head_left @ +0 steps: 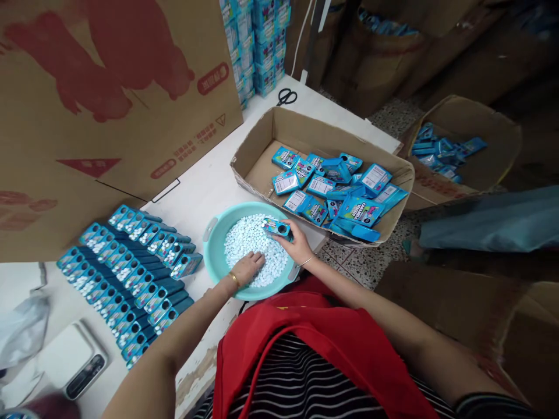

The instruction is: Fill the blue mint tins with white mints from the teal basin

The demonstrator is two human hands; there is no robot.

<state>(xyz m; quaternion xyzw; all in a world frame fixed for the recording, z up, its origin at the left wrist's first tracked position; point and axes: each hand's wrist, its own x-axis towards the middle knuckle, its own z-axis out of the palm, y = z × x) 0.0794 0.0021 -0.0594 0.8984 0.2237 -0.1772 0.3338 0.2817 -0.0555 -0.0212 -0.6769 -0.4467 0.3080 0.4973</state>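
Observation:
A teal basin (pixel 213 247) full of small white pellets (pixel 244 238) sits at the table's front edge. My left hand (pixel 248 269) rests palm down in the pellets, fingers spread. My right hand (pixel 297 241) holds a small blue box (pixel 277 228) over the basin's right side. Rows of several open blue boxes (pixel 131 267), filled with white pellets, lie on the table to the left of the basin.
A shallow cardboard tray (pixel 262 137) behind the basin holds several loose blue boxes. Black scissors (pixel 286 96) lie at the table's far end. A large cardboard carton (pixel 109 87) stands at the left. A scale (pixel 72 361) sits near left. Another box of packs (pixel 463 145) is on the floor.

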